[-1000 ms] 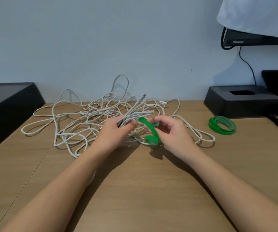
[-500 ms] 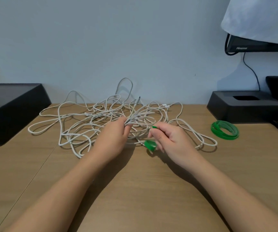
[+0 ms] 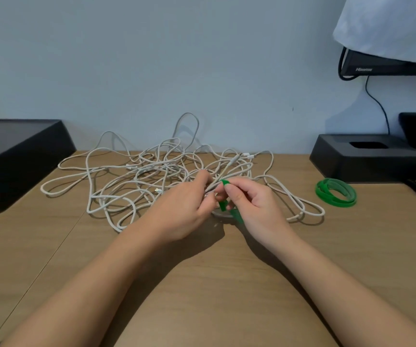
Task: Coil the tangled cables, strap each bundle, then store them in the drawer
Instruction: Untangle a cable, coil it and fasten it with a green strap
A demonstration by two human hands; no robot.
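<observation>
Wooden desk (image 3: 214,284) against a pale blue wall (image 3: 152,58); head view, looking down.

Hidden or unclear:
- The part of the cables (image 3: 137,171) that I am working on sits under both hands, so its shape cannot be read.
- The green strap (image 3: 223,205) shows only as a short arc above my right fingertips and a strip below them. Its lower end runs behind the right hand. I cannot tell whether it fully encircles the strands.
- The black box (image 3: 14,159) is cut off by the left frame edge. The monitor (image 3: 387,67) is cut off at the right and draped with a white cloth (image 3: 389,28).

Hands:
- Left hand (image 3: 184,209): fingers curled, gripping several strands at the near right side of the tangle.
- Right hand (image 3: 254,209): thumb and forefinger pinch the green strap, just beside the left fingertips; the other fingers are curled.

Layout:
- The tangle spreads across the desk's far middle, one loop rising against the wall.
- Its rightmost loop lies near the spare straps (image 3: 335,192) but apart from them. They are coiled flat in front of the black stand (image 3: 367,161).
- Bare wood shows nearer than the tangle, between and beside my forearms.
</observation>
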